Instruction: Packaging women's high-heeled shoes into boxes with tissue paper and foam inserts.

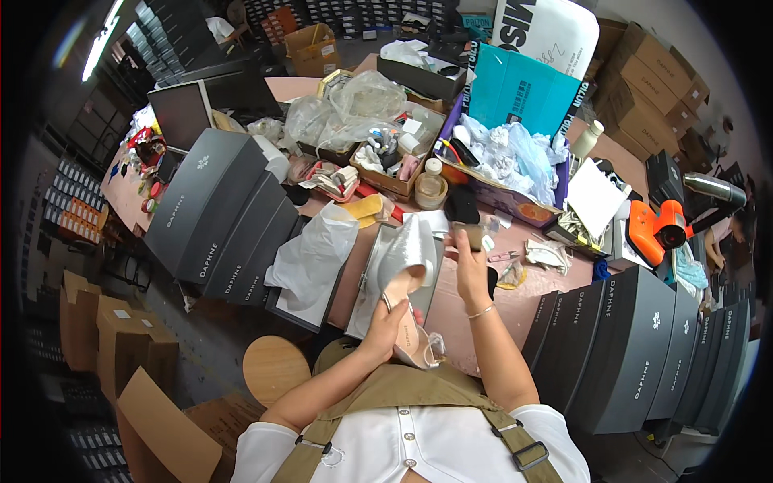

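My left hand point(386, 328) is wrapped round the middle of a light beige sandal point(410, 342), held tilted with its pale insole up and its shiny strap end towards me. My right hand point(469, 270) is raised to the right of it, fingers closed on a small brown block-like thing point(469, 237); its kind cannot be made out. A black rounded thing point(461, 203) shows just beyond that hand. Under and beyond the sandal stands an open shoebox point(357, 315) with shiny white material point(412, 240) in it, partly hidden by the sandal and hand.
Dark shoeboxes are stacked at left point(211, 217) and right point(620, 346). White tissue point(312, 258) lies in another open box. Beyond are a glue jar point(431, 187), a yellow cloth point(366, 209) and a purple box point(515, 199) of crumpled plastic. An orange heat gun point(646, 233) stands at right.
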`<state>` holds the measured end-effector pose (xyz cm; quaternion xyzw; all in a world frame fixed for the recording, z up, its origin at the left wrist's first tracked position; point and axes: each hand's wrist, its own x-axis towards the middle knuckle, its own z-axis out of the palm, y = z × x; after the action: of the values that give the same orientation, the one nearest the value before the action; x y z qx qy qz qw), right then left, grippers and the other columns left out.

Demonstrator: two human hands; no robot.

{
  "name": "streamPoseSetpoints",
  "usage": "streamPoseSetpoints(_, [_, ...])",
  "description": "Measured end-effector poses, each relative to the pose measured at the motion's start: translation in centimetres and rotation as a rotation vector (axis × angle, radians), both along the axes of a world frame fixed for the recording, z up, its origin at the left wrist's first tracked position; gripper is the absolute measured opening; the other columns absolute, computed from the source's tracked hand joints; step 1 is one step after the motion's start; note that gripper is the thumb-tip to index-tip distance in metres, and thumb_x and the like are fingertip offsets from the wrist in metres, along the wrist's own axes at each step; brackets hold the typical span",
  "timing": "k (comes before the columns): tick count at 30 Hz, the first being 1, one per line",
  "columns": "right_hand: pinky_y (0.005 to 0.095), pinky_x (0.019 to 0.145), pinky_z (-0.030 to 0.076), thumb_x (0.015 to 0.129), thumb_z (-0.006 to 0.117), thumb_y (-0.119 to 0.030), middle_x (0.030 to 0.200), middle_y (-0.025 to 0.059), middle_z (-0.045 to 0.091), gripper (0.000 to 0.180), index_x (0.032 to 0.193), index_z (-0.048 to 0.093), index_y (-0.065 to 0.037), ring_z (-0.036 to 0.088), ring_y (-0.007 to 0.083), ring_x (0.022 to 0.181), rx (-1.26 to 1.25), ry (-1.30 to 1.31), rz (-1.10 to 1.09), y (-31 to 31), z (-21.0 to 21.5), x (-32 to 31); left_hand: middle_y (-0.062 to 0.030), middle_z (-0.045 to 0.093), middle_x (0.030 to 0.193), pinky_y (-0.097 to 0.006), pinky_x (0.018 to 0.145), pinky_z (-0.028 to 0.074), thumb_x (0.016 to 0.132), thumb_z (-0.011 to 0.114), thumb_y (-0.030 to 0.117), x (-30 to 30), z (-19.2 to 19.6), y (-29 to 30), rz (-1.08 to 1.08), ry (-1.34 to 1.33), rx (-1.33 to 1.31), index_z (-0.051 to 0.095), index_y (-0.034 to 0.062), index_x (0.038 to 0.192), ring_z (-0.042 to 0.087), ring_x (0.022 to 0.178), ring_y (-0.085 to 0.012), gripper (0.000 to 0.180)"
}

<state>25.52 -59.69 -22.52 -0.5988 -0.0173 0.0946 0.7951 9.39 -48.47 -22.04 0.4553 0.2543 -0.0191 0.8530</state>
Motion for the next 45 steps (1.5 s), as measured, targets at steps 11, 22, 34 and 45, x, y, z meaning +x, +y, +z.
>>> streamPoseSetpoints(11, [0.0287,0.048,0.049,0.088,0.064,-0.024,0.084,0.011,0.061,0.032,0.104,0.051,0.0,0.061,0.0161,0.062,-0.561,0.452,0.295,-6.7,-16.9,-6.6,-0.012,0.056,0.105,-0.035,0.08,0.052,0.09,0.049,0.006,-1.7,-0.5,7.4,0.202,-0.055,0.136,0.036,0.0058,0.129,0.06,0.093,-0.0208,0.041])
streamPoseSetpoints(22, [0.0362,0.096,0.043,0.088,0.06,-0.022,0.144,0.0182,0.035,0.073,0.148,0.022,-0.008,0.048,0.0267,0.121,-0.07,0.266,0.384,-1.4,-1.2,-9.8,-0.0091,0.05,0.126,-0.04,0.101,0.038,0.095,0.052,0.012,0.0,-1.3,9.5,0.184,-0.107,-0.474,0.033,0.0103,0.137,0.046,0.122,-0.0229,0.046])
streamPoseSetpoints(34, [0.0384,0.097,0.045,0.079,0.055,-0.021,0.11,0.0158,0.059,0.037,0.109,0.051,0.001,0.058,0.0257,0.106,0.119,0.044,-0.163,1.2,5.6,-10.9,-0.0112,0.056,0.119,-0.037,0.092,0.047,0.092,0.059,0.016,3.0,-1.0,15.6,-0.524,-0.085,-0.324,0.041,0.007,0.134,0.056,0.109,-0.0198,0.046])
streamPoseSetpoints(45, [0.0415,0.095,0.047,0.082,0.053,-0.018,0.109,0.0174,0.061,0.027,0.104,0.051,-0.003,0.059,0.0285,0.105,0.023,0.028,-0.644,-8.0,6.2,-20.9,-0.0068,0.062,0.1,-0.028,0.075,0.052,0.094,0.056,0.019,3.8,-6.9,19.9,-0.55,0.101,-0.168,0.054,0.0045,0.116,0.062,0.087,-0.0139,0.026])
